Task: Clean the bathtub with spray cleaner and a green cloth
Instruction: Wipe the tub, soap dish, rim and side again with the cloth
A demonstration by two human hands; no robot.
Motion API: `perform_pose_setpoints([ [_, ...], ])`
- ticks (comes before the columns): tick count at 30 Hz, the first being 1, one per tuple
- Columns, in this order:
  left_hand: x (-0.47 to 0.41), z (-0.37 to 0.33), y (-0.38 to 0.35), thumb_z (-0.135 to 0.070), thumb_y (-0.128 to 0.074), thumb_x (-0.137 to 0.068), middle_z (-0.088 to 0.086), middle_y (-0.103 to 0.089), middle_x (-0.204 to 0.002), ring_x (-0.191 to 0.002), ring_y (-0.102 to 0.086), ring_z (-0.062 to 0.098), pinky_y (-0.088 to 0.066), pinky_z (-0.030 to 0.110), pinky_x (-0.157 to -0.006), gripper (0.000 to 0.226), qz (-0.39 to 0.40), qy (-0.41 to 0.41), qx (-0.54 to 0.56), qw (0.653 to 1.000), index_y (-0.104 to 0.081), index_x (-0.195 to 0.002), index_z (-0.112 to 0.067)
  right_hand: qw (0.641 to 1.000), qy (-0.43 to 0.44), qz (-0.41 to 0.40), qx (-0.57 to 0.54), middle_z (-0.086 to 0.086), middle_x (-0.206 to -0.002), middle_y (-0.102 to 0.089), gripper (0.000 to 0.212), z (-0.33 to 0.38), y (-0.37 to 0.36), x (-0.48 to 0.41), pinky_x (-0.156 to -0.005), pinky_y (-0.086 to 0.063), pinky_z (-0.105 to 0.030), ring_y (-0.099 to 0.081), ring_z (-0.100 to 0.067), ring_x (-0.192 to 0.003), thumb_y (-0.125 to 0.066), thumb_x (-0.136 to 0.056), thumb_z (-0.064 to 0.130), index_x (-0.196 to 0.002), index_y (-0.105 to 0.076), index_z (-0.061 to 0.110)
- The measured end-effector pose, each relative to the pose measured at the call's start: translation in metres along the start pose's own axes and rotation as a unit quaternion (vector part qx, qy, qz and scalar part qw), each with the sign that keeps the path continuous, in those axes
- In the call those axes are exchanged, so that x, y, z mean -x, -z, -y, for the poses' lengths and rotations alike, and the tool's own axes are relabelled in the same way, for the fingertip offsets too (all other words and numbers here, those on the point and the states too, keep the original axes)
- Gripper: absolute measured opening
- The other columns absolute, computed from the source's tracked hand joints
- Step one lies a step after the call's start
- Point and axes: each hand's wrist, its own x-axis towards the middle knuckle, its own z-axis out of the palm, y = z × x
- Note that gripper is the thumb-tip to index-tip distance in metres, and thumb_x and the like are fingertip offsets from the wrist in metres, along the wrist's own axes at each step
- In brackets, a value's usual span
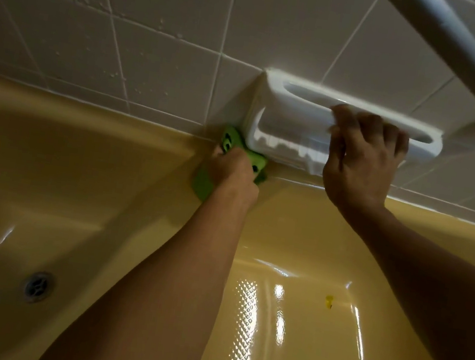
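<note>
Right now the left hand (233, 168) is closed round the green cloth (229, 143), pressing it onto the far rim of the bathtub (86, 108), right where the rim meets the tiled wall (160, 29). Cloth sticks out above and below the knuckles, upper end touching the lower left corner of the white soap dish (281, 143). Right hand (362, 161) has fingers curled over the soap dish's bar, probably bracing.

Progress, my call: mid-wipe. Droplets on the tiles and a glossy tub floor suggest spraying is done; no spray bottle in view. Floor around the drain (37, 287) and a small yellow speck (329, 301) probably left to do. Can't tell which parts are already wiped.
</note>
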Motion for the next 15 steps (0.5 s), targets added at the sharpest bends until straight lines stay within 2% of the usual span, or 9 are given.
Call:
perform_pose_setpoints([
  [2, 0.006, 0.007, 0.003, 0.000, -0.044, -0.105, 0.008, -0.053, -0.115, -0.100, -0.058, 0.030, -0.054, 0.053, -0.099, 0.040, 0.031, 0.060, -0.004, 0.998, -0.052, -0.140, -0.016, 1.000, -0.002, -0.001, -0.003, -0.008, -0.120, -0.058, 0.038, 0.000, 0.000, -0.001, -0.100, -0.032, -0.046, -0.049, -0.034, -0.111, -0.038, -0.103, 0.034, -0.136, -0.056, 0.029],
  [3, 0.007, 0.010, 0.008, -0.001, -0.046, -0.106, 0.009, -0.052, -0.120, -0.108, -0.056, 0.032, -0.054, 0.054, -0.100, 0.039, 0.050, 0.075, -0.019, 0.996, -0.050, -0.142, -0.013, 1.000, -0.003, 0.002, -0.003, -0.008, -0.120, -0.058, 0.038, 0.000, 0.001, 0.000, -0.100, -0.032, -0.046, -0.049, -0.034, -0.111, -0.039, -0.103, 0.033, -0.136, -0.056, 0.028],
  [4, 0.006, 0.013, 0.014, -0.001, -0.048, -0.105, 0.012, -0.055, -0.120, -0.111, -0.058, 0.034, -0.055, 0.055, -0.097, 0.035, 0.070, 0.082, -0.054, 0.993, -0.053, -0.138, -0.011, 1.000, -0.003, 0.004, -0.003, -0.008, -0.120, -0.058, 0.038, 0.000, 0.001, 0.000, -0.100, -0.032, -0.046, -0.049, -0.034, -0.111, -0.040, -0.103, 0.033, -0.136, -0.055, 0.028],
  [6, 0.004, 0.018, 0.032, 0.001, -0.051, -0.102, 0.013, -0.066, -0.106, -0.098, -0.066, 0.034, -0.060, 0.051, -0.083, 0.025, 0.125, 0.051, -0.179, 0.974, -0.064, -0.119, -0.011, 1.000, -0.001, 0.015, -0.005, -0.009, -0.122, -0.056, 0.037, 0.001, 0.003, 0.000, -0.101, -0.031, -0.045, -0.048, -0.034, -0.113, -0.040, -0.103, 0.033, -0.137, -0.054, 0.028],
  [8, 0.002, 0.020, 0.054, -0.002, -0.054, -0.099, 0.007, -0.070, -0.091, -0.088, -0.068, 0.030, -0.060, 0.047, -0.079, 0.024, 0.171, -0.023, -0.337, 0.926, -0.070, -0.094, -0.019, 1.000, 0.000, 0.013, -0.013, -0.010, -0.123, -0.056, 0.037, 0.002, 0.004, 0.000, -0.101, -0.031, -0.045, -0.048, -0.034, -0.113, -0.039, -0.103, 0.032, -0.137, -0.054, 0.027],
  [10, 0.003, 0.014, 0.079, -0.009, -0.060, -0.098, 0.005, -0.072, -0.095, -0.093, -0.070, 0.029, -0.059, 0.050, -0.089, 0.023, 0.203, -0.091, -0.456, 0.862, -0.068, -0.086, -0.025, 1.000, -0.006, 0.012, -0.026, -0.011, -0.124, -0.056, 0.038, 0.005, 0.006, 0.001, -0.103, -0.031, -0.047, -0.048, -0.035, -0.115, -0.039, -0.104, 0.032, -0.138, -0.054, 0.026],
  [12, 0.006, -0.001, 0.100, -0.013, -0.063, -0.097, 0.005, -0.075, -0.105, -0.101, -0.071, 0.029, -0.058, 0.048, -0.094, 0.016, 0.244, -0.124, -0.510, 0.815, -0.072, -0.097, -0.026, 0.999, -0.027, 0.024, -0.041, -0.013, -0.131, -0.053, 0.040, 0.010, 0.007, 0.005, -0.110, -0.029, -0.050, -0.044, -0.035, -0.124, -0.036, -0.106, 0.035, -0.142, -0.052, 0.025],
  [15, 0.016, -0.031, 0.118, -0.012, -0.063, -0.099, 0.005, -0.075, -0.109, -0.104, -0.071, 0.026, -0.057, 0.041, -0.095, 0.020, 0.325, -0.132, -0.532, 0.770, -0.073, -0.109, -0.026, 0.992, -0.079, 0.072, -0.060, -0.011, -0.150, -0.042, 0.046, 0.019, 0.009, 0.007, -0.124, -0.012, -0.052, -0.030, -0.033, -0.144, -0.037, -0.107, 0.041, -0.151, -0.041, 0.029],
])
